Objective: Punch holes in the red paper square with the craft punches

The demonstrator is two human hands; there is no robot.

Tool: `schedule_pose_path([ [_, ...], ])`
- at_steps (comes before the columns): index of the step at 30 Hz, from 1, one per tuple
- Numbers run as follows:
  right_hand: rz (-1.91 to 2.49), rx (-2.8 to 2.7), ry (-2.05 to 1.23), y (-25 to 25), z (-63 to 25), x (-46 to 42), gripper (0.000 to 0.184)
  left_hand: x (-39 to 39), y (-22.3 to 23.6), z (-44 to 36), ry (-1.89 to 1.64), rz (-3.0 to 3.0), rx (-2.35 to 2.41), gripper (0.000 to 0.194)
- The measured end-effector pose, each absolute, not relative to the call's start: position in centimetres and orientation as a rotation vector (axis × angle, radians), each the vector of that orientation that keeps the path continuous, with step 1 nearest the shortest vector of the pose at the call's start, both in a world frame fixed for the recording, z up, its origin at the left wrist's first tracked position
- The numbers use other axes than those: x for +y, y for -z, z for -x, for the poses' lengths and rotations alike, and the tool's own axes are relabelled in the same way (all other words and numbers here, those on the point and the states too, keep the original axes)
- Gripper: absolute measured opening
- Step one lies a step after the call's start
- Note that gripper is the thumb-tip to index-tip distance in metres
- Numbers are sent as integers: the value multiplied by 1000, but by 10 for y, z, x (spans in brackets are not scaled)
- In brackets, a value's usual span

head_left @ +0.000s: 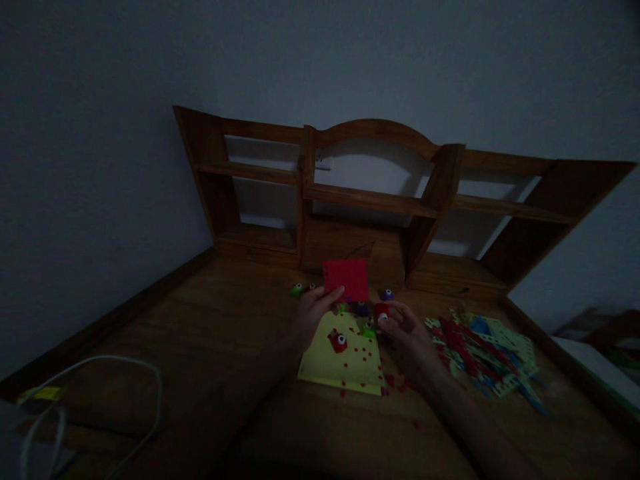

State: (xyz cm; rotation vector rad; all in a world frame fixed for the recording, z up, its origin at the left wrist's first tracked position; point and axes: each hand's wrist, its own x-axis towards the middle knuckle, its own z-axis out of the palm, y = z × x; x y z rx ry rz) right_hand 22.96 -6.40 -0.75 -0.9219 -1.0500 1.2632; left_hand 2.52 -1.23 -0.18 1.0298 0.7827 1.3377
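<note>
My left hand (pixel 316 310) is closed on a red sheet of paper (pixel 350 277), held up off the table; small punched holes run along its left edge. In my right hand (pixel 407 330) is a small red craft punch (pixel 381 311), apart from the sheet and to its lower right. Below both hands lies yellow paper (pixel 325 363) scattered with tiny red cut-outs. Another red punch (pixel 339 341) rests on the yellow paper, and a green punch (pixel 369 328) is close to my right hand. A dark blue punch (pixel 363 308) sits just under the red sheet.
A green punch (pixel 297 289) and a purple punch (pixel 387 294) stand farther back. On the right is a pile of cut paper strips (pixel 487 353) in red, blue and pale green. A wooden shelf unit (pixel 370 193) rises behind. A white cable (pixel 115 358) loops at left.
</note>
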Motion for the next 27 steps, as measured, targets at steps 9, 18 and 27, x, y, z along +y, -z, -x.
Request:
schedule_pose_path([
  [9, 928, -1172, -1305, 17, -229, -61, 41, -26, -4, -35, -1194, -1146, 826, 39],
  [18, 862, -1142, -1290, 29, -225, -60, 42, -28, 4, -41, -1269, -1289, 831, 30],
  [27, 897, -1192, -1317, 21, -225, -65, 39, -27, 14, -40, -1311, -1438, 817, 30],
])
